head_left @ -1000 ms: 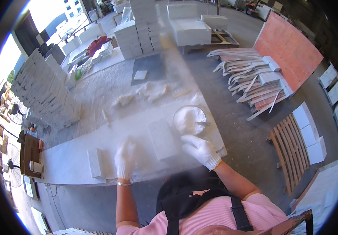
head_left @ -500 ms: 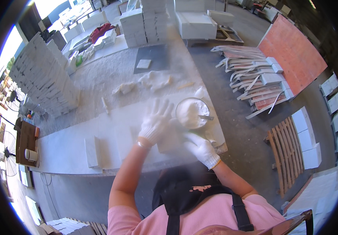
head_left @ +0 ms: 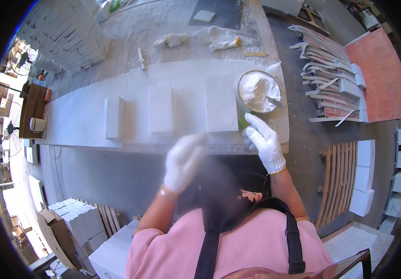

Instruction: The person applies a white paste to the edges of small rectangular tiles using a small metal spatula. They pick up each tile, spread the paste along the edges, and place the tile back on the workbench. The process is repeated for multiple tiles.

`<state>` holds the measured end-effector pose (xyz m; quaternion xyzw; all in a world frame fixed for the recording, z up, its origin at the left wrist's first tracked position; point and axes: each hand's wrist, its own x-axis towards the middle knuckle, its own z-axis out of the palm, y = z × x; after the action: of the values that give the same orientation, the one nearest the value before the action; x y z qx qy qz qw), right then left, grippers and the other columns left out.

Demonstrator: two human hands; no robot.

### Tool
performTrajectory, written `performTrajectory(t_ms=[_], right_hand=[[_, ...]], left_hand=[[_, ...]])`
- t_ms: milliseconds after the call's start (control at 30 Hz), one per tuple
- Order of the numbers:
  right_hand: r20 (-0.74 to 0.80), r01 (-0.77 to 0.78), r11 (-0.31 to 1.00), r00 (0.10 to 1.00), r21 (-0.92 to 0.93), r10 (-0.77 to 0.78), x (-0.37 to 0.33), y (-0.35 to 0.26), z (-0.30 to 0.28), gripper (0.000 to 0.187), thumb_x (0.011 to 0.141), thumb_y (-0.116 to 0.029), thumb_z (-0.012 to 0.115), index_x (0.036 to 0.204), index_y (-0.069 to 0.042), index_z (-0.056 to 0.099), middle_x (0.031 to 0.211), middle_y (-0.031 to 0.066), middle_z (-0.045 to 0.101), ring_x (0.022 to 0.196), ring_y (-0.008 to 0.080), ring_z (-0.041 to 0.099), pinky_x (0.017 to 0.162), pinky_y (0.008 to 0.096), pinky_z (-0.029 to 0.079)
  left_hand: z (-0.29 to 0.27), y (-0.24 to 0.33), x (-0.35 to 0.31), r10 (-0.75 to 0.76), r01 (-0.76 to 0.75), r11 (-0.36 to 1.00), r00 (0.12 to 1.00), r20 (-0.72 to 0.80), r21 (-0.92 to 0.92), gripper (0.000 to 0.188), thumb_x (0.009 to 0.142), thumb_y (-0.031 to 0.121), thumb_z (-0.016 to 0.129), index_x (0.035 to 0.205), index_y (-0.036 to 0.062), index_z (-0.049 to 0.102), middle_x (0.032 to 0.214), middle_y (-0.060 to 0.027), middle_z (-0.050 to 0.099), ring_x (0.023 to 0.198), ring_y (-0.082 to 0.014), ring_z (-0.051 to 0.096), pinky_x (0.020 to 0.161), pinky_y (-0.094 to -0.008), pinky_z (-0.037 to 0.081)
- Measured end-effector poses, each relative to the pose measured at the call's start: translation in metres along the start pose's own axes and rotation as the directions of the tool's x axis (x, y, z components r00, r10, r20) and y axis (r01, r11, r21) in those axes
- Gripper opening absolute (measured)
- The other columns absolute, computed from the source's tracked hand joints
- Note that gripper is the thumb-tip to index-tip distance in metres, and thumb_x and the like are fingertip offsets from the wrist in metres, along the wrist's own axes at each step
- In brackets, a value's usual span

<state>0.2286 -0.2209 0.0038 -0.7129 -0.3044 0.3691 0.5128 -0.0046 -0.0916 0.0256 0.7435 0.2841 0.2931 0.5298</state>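
My left hand [head_left: 182, 162], in a white knit glove, hovers by the table's front edge, smeared by motion; its finger pose is unclear. My right hand [head_left: 266, 145], gloved alike, is above the table's right end, its fingers apart and pointing to the bowl. Close to those fingertips shows a small green thing [head_left: 243, 122], mostly hidden and too unclear to name. Beyond it stands a round bowl [head_left: 239, 88] of white powder [head_left: 255, 88], with a flat-handled tool [head_left: 276, 102] stuck in. Three white stone tiles, the right [head_left: 221, 109], middle [head_left: 161, 109] and left [head_left: 112, 118], lie in a row.
Crumpled white gloves [head_left: 216, 38], a thin white stick-like tool [head_left: 141, 59] and a dark sheet [head_left: 228, 14] lie farther back. Stacked tiles [head_left: 65, 37] rise at the far left. Right of the table are a strap-covered rack [head_left: 330, 83] and a wooden pallet [head_left: 337, 181].
Both hands have drawn back off the right tile toward me, the left one to the table's front edge. My view has tilted down, and the dust haze over the tiles has thinned.
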Motion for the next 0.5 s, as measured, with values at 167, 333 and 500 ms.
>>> performTrajectory(t_ms=[167, 333, 500], right_hand=[[0.04, -0.059, 0.998, 0.998, 0.039, 0.057, 0.002, -0.008, 0.006, 0.044, 0.106, -0.016, 0.06, 0.15, -0.005, 0.06, 0.099, 0.0051, 0.073, 0.077, 0.0076, 0.064, 0.068, 0.0235, 0.053], [0.068, 0.008, 1.0, 0.998, -0.014, -0.007, -0.001, -0.008, 0.011, 0.046, 0.104, -0.011, 0.061, 0.149, -0.005, 0.061, 0.1, 0.0045, 0.074, 0.077, 0.0096, 0.065, 0.07, 0.0253, 0.055], [0.056, 0.054, 0.998, 0.997, 0.029, -0.055, -0.007, -0.003, 0.009, 0.044, 0.1, -0.007, 0.062, 0.143, -0.003, 0.067, 0.107, 0.0074, 0.076, 0.079, 0.0123, 0.068, 0.073, 0.0269, 0.056]], left_hand=[[-0.002, -0.015, 0.004, -0.467, 0.461, 0.798, 0.88, 0.085, -0.389, 0.059, 0.105, 0.014, 0.064, 0.16, 0.0006, 0.046, 0.104, -0.0049, 0.07, 0.086, -0.0096, 0.062, 0.078, -0.0252, 0.054], [0.012, -0.029, 0.013, -0.373, 0.402, 0.844, 0.915, 0.15, -0.354, 0.059, 0.105, 0.01, 0.061, 0.161, 0.003, 0.045, 0.11, -0.0085, 0.072, 0.087, -0.0116, 0.065, 0.078, -0.0262, 0.055], [0.013, -0.027, 0.006, -0.376, 0.408, 0.797, 0.912, 0.165, -0.444, 0.059, 0.104, 0.011, 0.061, 0.16, 0.0009, 0.046, 0.122, -0.0148, 0.073, 0.097, -0.0194, 0.073, 0.083, -0.0304, 0.059]])
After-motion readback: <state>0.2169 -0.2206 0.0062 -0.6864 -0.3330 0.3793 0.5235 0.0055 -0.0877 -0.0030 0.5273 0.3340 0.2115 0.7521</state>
